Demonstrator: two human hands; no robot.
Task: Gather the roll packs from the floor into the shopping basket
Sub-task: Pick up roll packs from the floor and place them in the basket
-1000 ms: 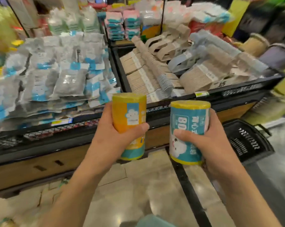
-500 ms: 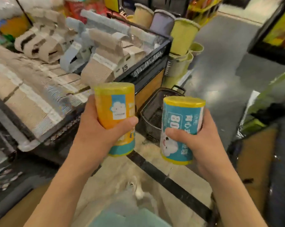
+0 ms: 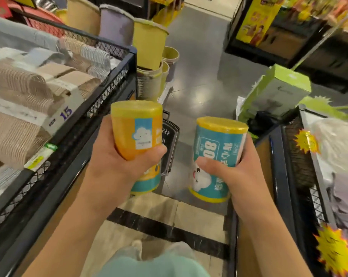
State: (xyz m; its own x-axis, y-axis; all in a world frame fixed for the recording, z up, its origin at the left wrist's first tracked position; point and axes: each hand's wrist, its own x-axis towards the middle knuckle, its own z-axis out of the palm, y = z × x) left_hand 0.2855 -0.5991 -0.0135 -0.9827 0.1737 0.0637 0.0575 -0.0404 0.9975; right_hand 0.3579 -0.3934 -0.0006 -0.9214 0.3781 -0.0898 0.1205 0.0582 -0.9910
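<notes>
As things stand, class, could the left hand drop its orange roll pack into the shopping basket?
Probably yes. The left hand holds the orange roll pack upright, with the shopping basket on the floor just beyond, mostly hidden behind the pack. Nothing visible blocks the way, but the basket's opening can't be seen.

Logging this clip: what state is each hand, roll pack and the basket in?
Left hand: grips orange pack, upright.
Right hand: grips teal pack, upright.
Orange pack: held, off floor.
Teal pack: held, off floor.
Basket: on floor ahead, mostly hidden.
</notes>
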